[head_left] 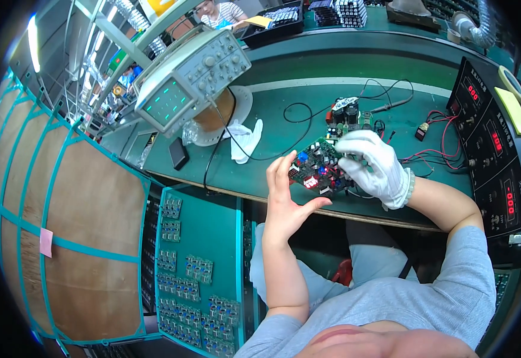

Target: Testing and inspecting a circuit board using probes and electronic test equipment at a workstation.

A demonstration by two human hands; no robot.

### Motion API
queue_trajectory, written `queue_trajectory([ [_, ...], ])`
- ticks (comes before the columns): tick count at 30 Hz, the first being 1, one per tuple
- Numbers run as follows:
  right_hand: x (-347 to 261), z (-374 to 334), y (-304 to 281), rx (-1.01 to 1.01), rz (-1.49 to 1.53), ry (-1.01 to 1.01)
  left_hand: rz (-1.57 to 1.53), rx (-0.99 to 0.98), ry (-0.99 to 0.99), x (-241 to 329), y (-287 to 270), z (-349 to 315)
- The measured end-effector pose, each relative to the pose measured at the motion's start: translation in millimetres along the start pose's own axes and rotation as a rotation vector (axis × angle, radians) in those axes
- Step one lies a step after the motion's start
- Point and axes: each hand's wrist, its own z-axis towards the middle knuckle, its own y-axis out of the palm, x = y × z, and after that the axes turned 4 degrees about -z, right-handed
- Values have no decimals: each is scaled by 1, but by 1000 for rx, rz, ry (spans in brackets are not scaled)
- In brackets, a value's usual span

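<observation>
A populated circuit board (317, 170) with blue parts and a lit red display is between my hands, over the bench's front edge. My bare left hand (287, 206) grips its left side, fingers at the far corner and thumb along the near edge. My right hand (376, 167), in a white glove, curls over the board's right side; its fingertips rest there, partly hiding the parts beneath. Just behind stands a second board (348, 113) with large black cylindrical capacitors and a white label. A black test probe (382, 108) lies beyond it.
An oscilloscope (192, 80) stands left near a cable spool (215, 122). A white glove (246, 142) and a black box-shaped object (178, 154) lie nearby. Power supplies (493, 143) with red readouts stand right. A green panel (203, 209) at lower left bears several boards. Another person sits opposite.
</observation>
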Motion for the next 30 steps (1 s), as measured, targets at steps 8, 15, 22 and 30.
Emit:
queue_trajectory([
  [8,6,-4,-4,-251,152,37,-26,62,96,-4,2,1],
  [15,-14,-9,-9,-585,401,169,-163,87,33,-5,2,2],
  [22,-17,-8,-9,-645,321,0,-463,18,-22,-3,0,0],
  [30,-20,5,-29,-681,302,-25,-507,-5,-41,1,2,1],
])
